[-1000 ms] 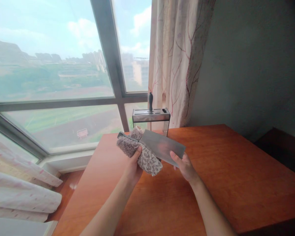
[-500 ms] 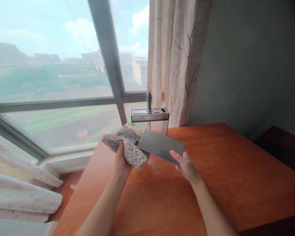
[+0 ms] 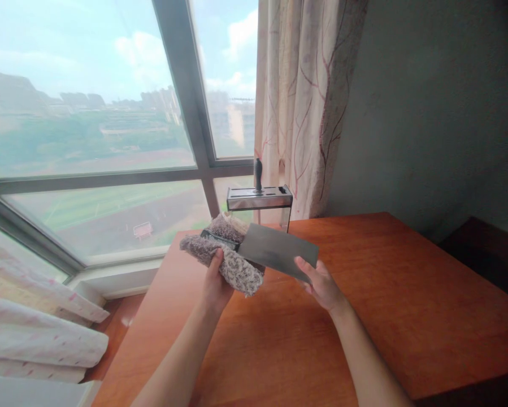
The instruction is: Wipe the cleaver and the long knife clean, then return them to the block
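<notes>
A broad steel cleaver [image 3: 277, 254] is held level above the wooden table [image 3: 364, 305]. My right hand [image 3: 319, 282] pinches the blade's near right corner. A fuzzy grey-brown cloth [image 3: 232, 263] is folded over the handle end of the blade, and my left hand [image 3: 215, 282] grips that cloth from below, thumb on top. The dark cleaver handle [image 3: 211, 234] pokes out of the cloth to the left. The part of the blade under the cloth is hidden.
A metal knife block [image 3: 260, 199] with one black-handled knife [image 3: 258, 174] in it stands at the table's far edge by the window. A patterned curtain [image 3: 304, 102] hangs behind it. A grey wall [image 3: 440, 113] closes the right side. White bedding [image 3: 37, 333] lies low on the left.
The cloth and my left hand slid left along the blade toward the handle, then back a little to the right. My right hand and the cleaver stayed almost in place.
</notes>
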{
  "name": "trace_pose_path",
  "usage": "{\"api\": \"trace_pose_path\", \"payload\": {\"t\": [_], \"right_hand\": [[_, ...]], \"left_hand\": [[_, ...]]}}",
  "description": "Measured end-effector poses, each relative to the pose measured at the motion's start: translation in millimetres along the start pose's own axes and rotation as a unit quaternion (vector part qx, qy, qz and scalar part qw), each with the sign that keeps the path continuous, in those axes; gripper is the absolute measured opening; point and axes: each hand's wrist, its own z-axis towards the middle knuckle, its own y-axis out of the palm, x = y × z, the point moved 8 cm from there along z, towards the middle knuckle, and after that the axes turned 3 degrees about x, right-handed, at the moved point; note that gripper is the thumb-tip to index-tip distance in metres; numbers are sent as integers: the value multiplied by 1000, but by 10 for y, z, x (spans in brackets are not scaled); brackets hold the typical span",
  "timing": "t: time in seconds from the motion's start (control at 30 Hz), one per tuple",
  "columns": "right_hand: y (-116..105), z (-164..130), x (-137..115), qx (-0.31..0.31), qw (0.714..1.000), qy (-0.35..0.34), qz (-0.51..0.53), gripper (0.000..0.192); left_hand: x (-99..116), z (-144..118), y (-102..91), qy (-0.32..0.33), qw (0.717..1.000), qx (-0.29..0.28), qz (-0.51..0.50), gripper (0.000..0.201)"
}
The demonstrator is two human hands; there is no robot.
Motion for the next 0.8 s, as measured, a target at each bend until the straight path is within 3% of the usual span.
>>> {"api": "trace_pose_path", "payload": {"t": [0.13, 0.23, 0.37, 0.5, 0.63, 0.8], "right_hand": [[0, -13, 2, -1, 999, 0, -46, 36], [34, -18, 32, -26, 996, 8, -84, 38], [119, -36, 60, -77, 992, 6, -103, 39], [118, -24, 92, -86, 991, 6, -103, 40], [16, 65, 95, -19, 998, -7, -61, 41], [-70, 130, 64, 66, 996, -34, 53, 34]], "left_hand": [[-140, -39, 17, -26, 999, 3, 26, 22], [-88, -7, -8, -15, 999, 21, 27, 24], [208, 67, -33, 42, 999, 28, -8, 26], [500, 106, -23, 94, 995, 0, -32, 31], [515, 126, -33, 89, 996, -9, -28, 34], [355, 162, -86, 70, 997, 12, -42, 32]]}}
